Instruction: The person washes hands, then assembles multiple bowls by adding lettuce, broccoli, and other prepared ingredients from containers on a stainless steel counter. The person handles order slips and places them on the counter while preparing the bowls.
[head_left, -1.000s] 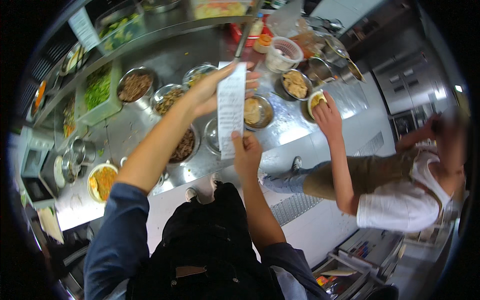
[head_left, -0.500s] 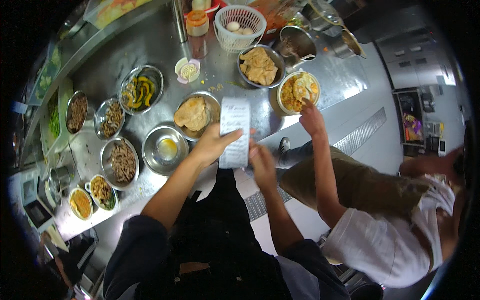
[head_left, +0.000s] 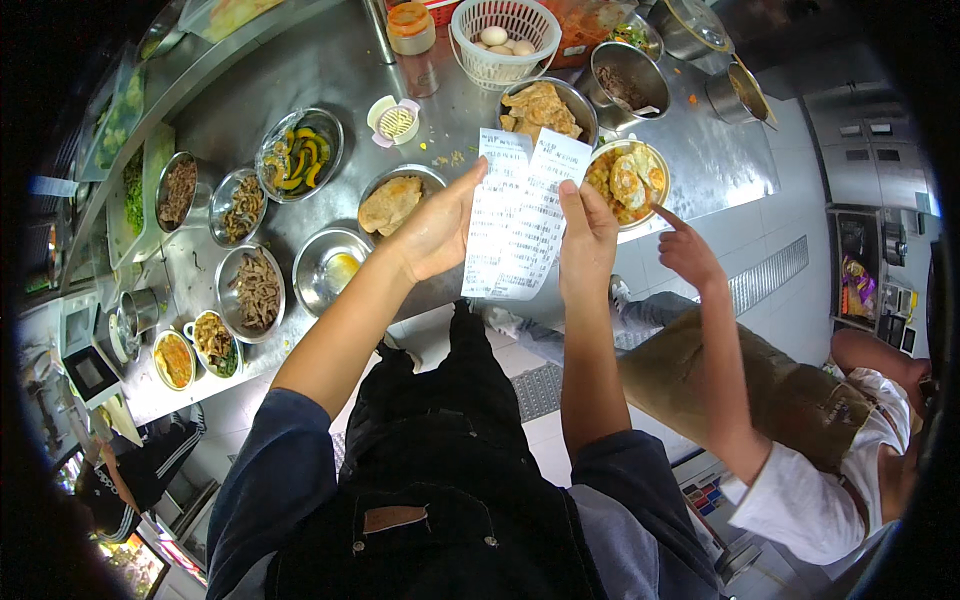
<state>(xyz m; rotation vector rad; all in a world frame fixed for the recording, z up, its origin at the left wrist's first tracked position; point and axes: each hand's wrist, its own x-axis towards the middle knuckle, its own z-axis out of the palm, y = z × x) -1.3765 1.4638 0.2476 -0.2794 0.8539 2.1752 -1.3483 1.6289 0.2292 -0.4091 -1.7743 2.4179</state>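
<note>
Two long white printed receipts are held up side by side over the table's near edge, their tops spread apart and lower parts overlapping. My left hand pinches the left slip along its left edge. On the other side, my right hand grips the right-hand slip, thumb on its face. Behind the slips sits a metal bowl of flat tan fried pieces, partly covered. Left of my left hand, another bowl holds a flat tan patty. A metal bowl with raw egg stands below my left wrist.
A co-worker's hand points at a bowl topped with fried eggs on the right. Bowls of sliced meat, mushrooms and squash slices stand left. A white basket of eggs is at the back.
The receipts, one overlapping strip before, are now fanned into two. My right hand has risen and holds the right slip. The co-worker's hand has drawn back slightly from the egg-topped bowl.
</note>
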